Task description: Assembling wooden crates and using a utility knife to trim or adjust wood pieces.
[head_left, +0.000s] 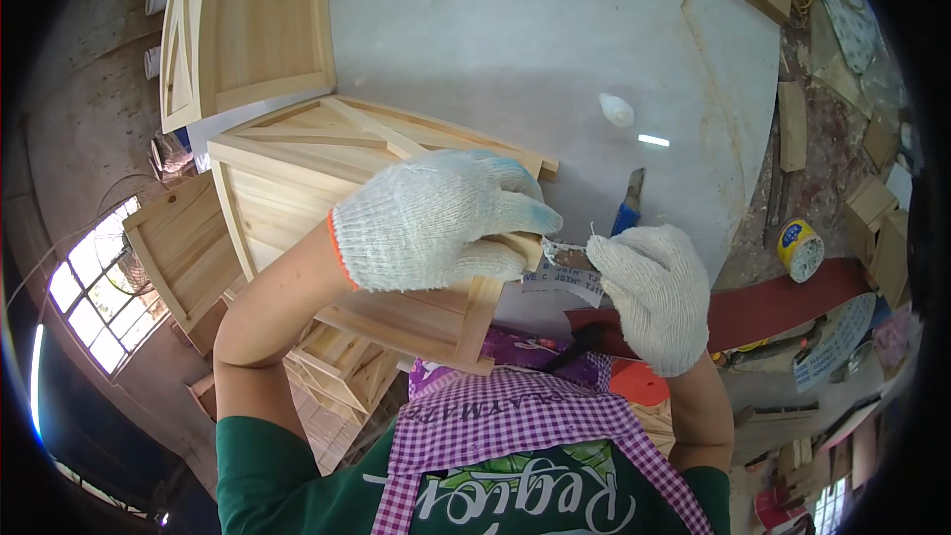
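We were sanding the corner of a panel (297,188) that lay on the table (515,30). Our left hand (436,218) clamped its edge; our right hand (659,292) pinched sandpaper (565,272) against it. The next pass, we judged, needed steady pressure along the edge. The rubbed spot itself was hidden under our gloves.

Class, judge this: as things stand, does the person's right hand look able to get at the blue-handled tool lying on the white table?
Probably yes. The blue-handled tool lies bare on the white table just beyond the right hand, with nothing between them. That hand pinches a piece of sandpaper, though, so it is occupied.
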